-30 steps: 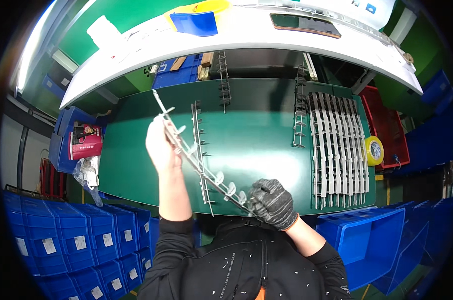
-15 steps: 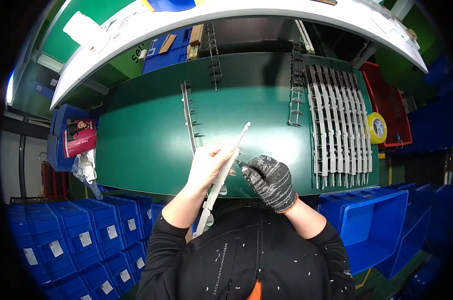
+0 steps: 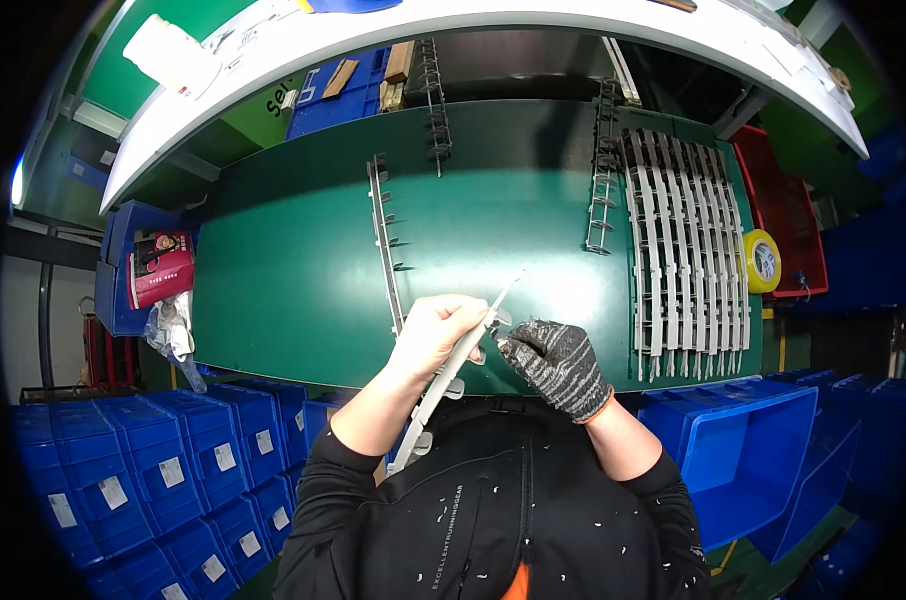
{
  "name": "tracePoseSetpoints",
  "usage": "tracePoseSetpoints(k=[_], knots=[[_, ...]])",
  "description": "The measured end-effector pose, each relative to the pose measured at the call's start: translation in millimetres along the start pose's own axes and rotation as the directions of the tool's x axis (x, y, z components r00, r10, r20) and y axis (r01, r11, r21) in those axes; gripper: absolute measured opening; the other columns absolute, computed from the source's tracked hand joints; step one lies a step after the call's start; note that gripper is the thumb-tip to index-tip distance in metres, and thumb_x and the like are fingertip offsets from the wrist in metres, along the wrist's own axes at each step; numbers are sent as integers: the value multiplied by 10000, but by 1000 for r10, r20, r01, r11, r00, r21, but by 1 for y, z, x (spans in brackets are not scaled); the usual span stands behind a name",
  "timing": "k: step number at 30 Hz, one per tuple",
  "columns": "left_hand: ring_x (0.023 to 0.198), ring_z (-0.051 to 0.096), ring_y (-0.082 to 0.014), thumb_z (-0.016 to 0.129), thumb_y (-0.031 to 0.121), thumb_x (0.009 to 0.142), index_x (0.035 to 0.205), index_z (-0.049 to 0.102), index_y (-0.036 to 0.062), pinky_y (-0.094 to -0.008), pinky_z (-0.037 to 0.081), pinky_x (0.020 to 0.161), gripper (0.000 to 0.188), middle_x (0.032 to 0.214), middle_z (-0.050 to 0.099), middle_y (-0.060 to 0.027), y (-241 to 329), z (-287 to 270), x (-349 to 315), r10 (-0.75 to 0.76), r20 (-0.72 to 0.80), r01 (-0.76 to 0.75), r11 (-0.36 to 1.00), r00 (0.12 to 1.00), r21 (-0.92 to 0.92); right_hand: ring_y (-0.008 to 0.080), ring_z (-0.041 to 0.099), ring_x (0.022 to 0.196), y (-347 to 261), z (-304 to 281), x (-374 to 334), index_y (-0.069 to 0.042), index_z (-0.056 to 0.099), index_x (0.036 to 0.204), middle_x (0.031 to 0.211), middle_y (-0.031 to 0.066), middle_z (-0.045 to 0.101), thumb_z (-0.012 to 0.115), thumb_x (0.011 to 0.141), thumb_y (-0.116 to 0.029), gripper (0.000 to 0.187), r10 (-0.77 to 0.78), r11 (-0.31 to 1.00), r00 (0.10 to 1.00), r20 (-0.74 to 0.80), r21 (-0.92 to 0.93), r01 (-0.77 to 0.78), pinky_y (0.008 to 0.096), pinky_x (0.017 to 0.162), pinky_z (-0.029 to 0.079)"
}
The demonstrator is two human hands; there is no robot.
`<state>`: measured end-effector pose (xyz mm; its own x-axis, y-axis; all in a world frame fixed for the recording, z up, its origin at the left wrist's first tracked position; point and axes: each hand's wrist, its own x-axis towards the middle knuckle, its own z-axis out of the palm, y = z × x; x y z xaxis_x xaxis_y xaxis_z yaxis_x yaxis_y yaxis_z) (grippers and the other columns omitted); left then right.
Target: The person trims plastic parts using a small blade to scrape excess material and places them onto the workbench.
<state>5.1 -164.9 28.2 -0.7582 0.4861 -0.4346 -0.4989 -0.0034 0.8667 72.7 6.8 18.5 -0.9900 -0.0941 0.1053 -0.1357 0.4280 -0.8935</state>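
My bare left hand [image 3: 435,331] grips a long grey plastic strip with side tabs [image 3: 451,378], held slanted from my chest up toward the green table [image 3: 293,260]. My right hand [image 3: 557,365], in a dark knit glove with an orange cuff, pinches a tab on that strip just right of my left hand. Another tabbed strip [image 3: 383,240] lies on the table just beyond my left hand.
A row of several grey strips [image 3: 685,250] lies at the table's right. Two more strips [image 3: 601,170] [image 3: 433,105] lie further back. A yellow tape roll [image 3: 763,260] rests by a red bin [image 3: 788,205]. Blue bins [image 3: 153,470] stand lower left and lower right [image 3: 743,450].
The strip swung from a far-left slant over the table to a near slant in front of my chest. My left hand came back close to my right hand.
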Motion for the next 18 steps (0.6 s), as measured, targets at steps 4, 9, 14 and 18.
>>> tracePoseSetpoints(k=[4,9,14,18], knots=[[487,541,-77,575,234,843,862,628,-25,-199,466,466,264,684,596,-43,-3,0,2,-24,16,24,999,1000,30,276,558,597,-1,-4,-1,-40,611,766,663,117,581,630,751,-208,170,-335,843,921,-197,-499,200,375,550,435],[480,541,-77,571,235,848,861,621,-25,-198,466,467,265,672,594,-40,-7,-2,1,-73,-3,73,997,997,10,272,547,573,3,-14,1,-22,605,758,659,109,582,611,756,-114,92,-107,992,866,-488,-115,58,338,554,434],[482,540,-73,562,221,853,870,611,-31,-194,470,471,258,687,608,-52,-8,-3,1,-32,5,32,998,999,-47,250,558,566,5,-3,2,-38,647,844,641,127,576,619,762,-141,134,50,978,998,-22,203,-45,323,544,432],[481,535,-70,562,207,852,886,602,-35,-187,469,472,248,695,615,-63,-6,-2,1,-42,53,47,995,998,-89,190,563,542,3,2,2,-4,647,830,617,109,580,627,772,-153,161,63,976,997,47,207,-71,298,524,425]])
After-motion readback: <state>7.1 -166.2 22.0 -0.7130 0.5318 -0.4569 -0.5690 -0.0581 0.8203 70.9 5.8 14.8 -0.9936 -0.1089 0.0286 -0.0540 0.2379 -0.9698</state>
